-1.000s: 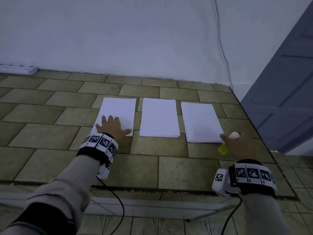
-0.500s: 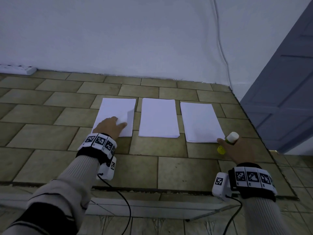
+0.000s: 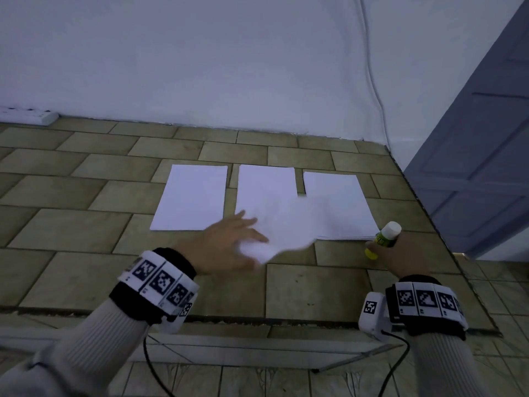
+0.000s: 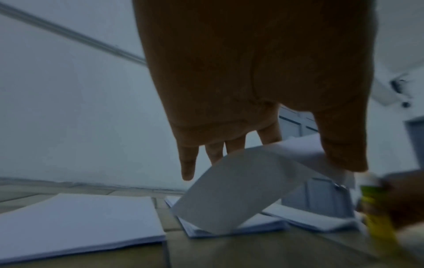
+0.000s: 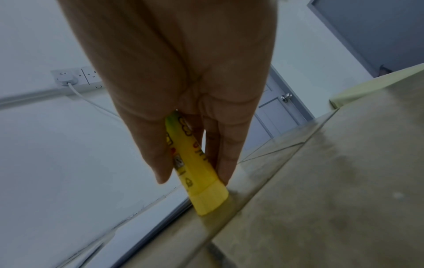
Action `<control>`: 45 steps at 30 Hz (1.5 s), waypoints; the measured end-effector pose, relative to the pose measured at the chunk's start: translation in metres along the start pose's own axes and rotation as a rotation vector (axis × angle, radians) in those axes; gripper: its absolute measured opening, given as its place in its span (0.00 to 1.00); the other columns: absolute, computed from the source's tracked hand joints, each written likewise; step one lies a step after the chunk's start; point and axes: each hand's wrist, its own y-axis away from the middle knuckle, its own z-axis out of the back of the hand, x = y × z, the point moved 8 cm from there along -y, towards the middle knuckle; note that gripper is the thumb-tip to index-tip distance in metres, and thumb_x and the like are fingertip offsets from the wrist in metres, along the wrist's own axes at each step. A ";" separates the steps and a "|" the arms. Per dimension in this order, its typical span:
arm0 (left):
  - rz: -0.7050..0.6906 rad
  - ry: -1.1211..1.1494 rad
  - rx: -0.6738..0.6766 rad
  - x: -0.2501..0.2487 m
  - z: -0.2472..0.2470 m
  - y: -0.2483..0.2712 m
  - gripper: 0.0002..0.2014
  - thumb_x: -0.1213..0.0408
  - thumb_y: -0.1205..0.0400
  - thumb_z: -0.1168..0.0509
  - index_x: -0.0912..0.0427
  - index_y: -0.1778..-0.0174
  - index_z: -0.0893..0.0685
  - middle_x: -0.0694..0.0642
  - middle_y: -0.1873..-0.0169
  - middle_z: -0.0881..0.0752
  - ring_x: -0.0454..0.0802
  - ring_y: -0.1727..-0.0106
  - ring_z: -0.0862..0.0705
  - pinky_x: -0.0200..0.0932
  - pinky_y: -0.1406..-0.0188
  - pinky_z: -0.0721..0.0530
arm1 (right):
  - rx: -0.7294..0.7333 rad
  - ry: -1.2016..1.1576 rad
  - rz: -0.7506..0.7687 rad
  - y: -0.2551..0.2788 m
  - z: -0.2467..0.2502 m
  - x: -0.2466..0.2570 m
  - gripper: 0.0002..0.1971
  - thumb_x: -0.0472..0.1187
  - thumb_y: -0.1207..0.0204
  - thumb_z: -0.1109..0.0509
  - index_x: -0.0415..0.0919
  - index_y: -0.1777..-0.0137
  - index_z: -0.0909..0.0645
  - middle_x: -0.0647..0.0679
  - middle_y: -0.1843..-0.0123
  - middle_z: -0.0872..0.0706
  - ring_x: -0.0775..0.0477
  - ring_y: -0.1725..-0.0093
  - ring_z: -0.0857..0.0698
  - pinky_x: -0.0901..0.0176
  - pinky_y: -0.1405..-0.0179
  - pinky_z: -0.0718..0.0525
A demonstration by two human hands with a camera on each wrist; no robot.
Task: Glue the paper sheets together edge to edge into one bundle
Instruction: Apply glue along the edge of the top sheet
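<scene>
The left hand point(image 3: 229, 247) pinched a loose sheet point(image 3: 286, 224), carrying it over the stacks point(image 3: 191, 196), while the right hand point(image 3: 400, 253) gripped the capped glue stick point(image 3: 385, 237), apparently ready.

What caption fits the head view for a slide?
Left hand carries one loose sheet across three paper stacks while right hand grips a glue stick.

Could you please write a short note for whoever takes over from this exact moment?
Left hand pinches a loose sheet, lifted and blurred over the middle stack.
Right hand grips the glue stick, white cap on, by the right stack.
Left stack lies flat on the tiled counter.
No glue visibly applied; all joining remains.
</scene>
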 end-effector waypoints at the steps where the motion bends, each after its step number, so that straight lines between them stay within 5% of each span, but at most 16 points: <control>1: -0.060 -0.049 0.034 -0.006 -0.010 0.002 0.29 0.46 0.23 0.27 0.47 0.26 0.24 0.46 0.20 0.37 0.39 0.19 0.54 0.33 0.19 0.63 | -0.003 -0.002 0.000 0.000 0.000 -0.001 0.14 0.39 0.27 0.24 0.37 0.61 0.28 0.48 0.70 0.30 0.51 0.69 0.29 0.60 0.74 0.37; 3: -0.141 -0.090 0.062 -0.007 -0.028 0.004 0.30 0.42 0.25 0.28 0.44 0.26 0.24 0.48 0.19 0.39 0.43 0.17 0.55 0.46 0.15 0.58 | -0.019 0.004 0.009 -0.001 0.000 -0.002 0.19 0.38 0.27 0.23 0.42 0.67 0.33 0.48 0.71 0.31 0.53 0.71 0.31 0.60 0.75 0.39; 5: -0.066 -0.169 0.163 0.003 -0.040 0.008 0.32 0.38 0.26 0.30 0.37 0.25 0.27 0.51 0.15 0.45 0.49 0.14 0.58 0.59 0.15 0.51 | -0.032 0.032 0.017 0.000 0.001 -0.002 0.18 0.38 0.29 0.22 0.39 0.66 0.31 0.47 0.71 0.30 0.51 0.71 0.30 0.61 0.75 0.39; 8: 0.043 -0.350 0.336 0.013 -0.055 0.017 0.34 0.41 0.23 0.31 0.34 0.21 0.36 0.49 0.14 0.58 0.49 0.16 0.67 0.57 0.16 0.62 | -0.013 0.065 0.019 0.001 0.000 0.001 0.15 0.36 0.30 0.21 0.34 0.56 0.27 0.45 0.68 0.27 0.44 0.65 0.25 0.62 0.75 0.37; 13: 0.071 -0.304 0.342 0.014 -0.062 0.029 0.36 0.44 0.22 0.32 0.36 0.19 0.41 0.49 0.15 0.64 0.47 0.18 0.73 0.56 0.20 0.67 | 0.012 0.042 0.031 0.006 -0.001 0.006 0.18 0.35 0.30 0.21 0.33 0.47 0.26 0.45 0.61 0.25 0.45 0.59 0.25 0.60 0.67 0.31; 15: 0.086 -0.258 0.257 0.012 -0.057 0.031 0.36 0.30 0.24 0.43 0.38 0.20 0.39 0.48 0.15 0.61 0.44 0.18 0.71 0.55 0.18 0.63 | 0.044 -0.039 0.034 0.010 -0.002 0.012 0.25 0.35 0.29 0.22 0.31 0.36 0.28 0.44 0.50 0.24 0.45 0.51 0.24 0.57 0.56 0.27; 17: 0.164 -0.262 0.103 0.015 -0.048 0.032 0.54 0.15 0.37 0.68 0.42 0.20 0.37 0.49 0.14 0.50 0.45 0.15 0.61 0.54 0.16 0.56 | 0.084 -0.099 0.074 0.017 -0.004 0.022 0.25 0.37 0.28 0.23 0.32 0.34 0.28 0.44 0.48 0.22 0.47 0.50 0.22 0.60 0.59 0.27; 20: 0.361 -0.384 -0.060 0.029 -0.042 0.039 0.67 0.20 0.45 0.88 0.52 0.22 0.31 0.54 0.19 0.36 0.55 0.16 0.43 0.58 0.18 0.45 | 0.120 -0.194 0.183 0.026 -0.012 0.040 0.17 0.40 0.27 0.23 0.39 0.42 0.24 0.43 0.48 0.14 0.47 0.54 0.16 0.62 0.62 0.22; 24: 0.429 -0.452 -0.034 0.035 -0.051 0.045 0.57 0.23 0.36 0.73 0.57 0.26 0.26 0.59 0.22 0.30 0.60 0.20 0.34 0.65 0.22 0.38 | 0.147 -0.269 0.304 0.041 -0.025 0.067 0.11 0.41 0.27 0.23 0.44 0.46 0.19 0.50 0.54 0.13 0.55 0.57 0.15 0.74 0.65 0.21; 27: 0.346 -0.459 -0.043 0.035 -0.055 0.046 0.41 0.31 0.27 0.53 0.61 0.41 0.13 0.62 0.38 0.14 0.63 0.35 0.16 0.72 0.42 0.18 | 0.190 -0.306 0.378 0.053 -0.037 0.085 0.10 0.40 0.28 0.22 0.43 0.48 0.17 0.52 0.56 0.13 0.56 0.58 0.16 0.77 0.64 0.21; 30: 0.241 -0.476 -0.109 0.039 -0.064 0.046 0.37 0.35 0.23 0.48 0.62 0.36 0.14 0.62 0.34 0.16 0.62 0.32 0.18 0.68 0.32 0.27 | 0.226 -0.350 0.396 0.058 -0.051 0.097 0.11 0.40 0.31 0.20 0.43 0.50 0.16 0.49 0.56 0.13 0.50 0.57 0.16 0.68 0.62 0.19; 33: 0.208 -0.445 -0.141 0.046 -0.070 0.046 0.38 0.34 0.21 0.49 0.60 0.27 0.21 0.59 0.26 0.23 0.59 0.23 0.27 0.68 0.26 0.33 | 0.277 -0.408 0.414 0.065 -0.066 0.114 0.10 0.38 0.31 0.20 0.43 0.51 0.16 0.49 0.56 0.13 0.53 0.58 0.16 0.70 0.62 0.18; 39: 0.173 -0.358 -0.207 0.058 -0.076 0.050 0.46 0.27 0.21 0.63 0.57 0.15 0.42 0.50 0.15 0.46 0.49 0.14 0.51 0.57 0.19 0.63 | 0.349 -0.329 0.506 0.079 -0.106 0.153 0.09 0.39 0.30 0.23 0.37 0.55 0.18 0.39 0.52 0.15 0.43 0.53 0.13 0.47 0.48 0.14; 45: 0.160 -0.342 -0.212 0.060 -0.079 0.050 0.46 0.27 0.21 0.67 0.56 0.14 0.49 0.49 0.15 0.52 0.49 0.14 0.56 0.58 0.19 0.66 | 0.392 -0.196 0.677 0.104 -0.135 0.195 0.08 0.37 0.27 0.26 0.40 0.55 0.23 0.42 0.52 0.15 0.46 0.53 0.15 0.47 0.48 0.16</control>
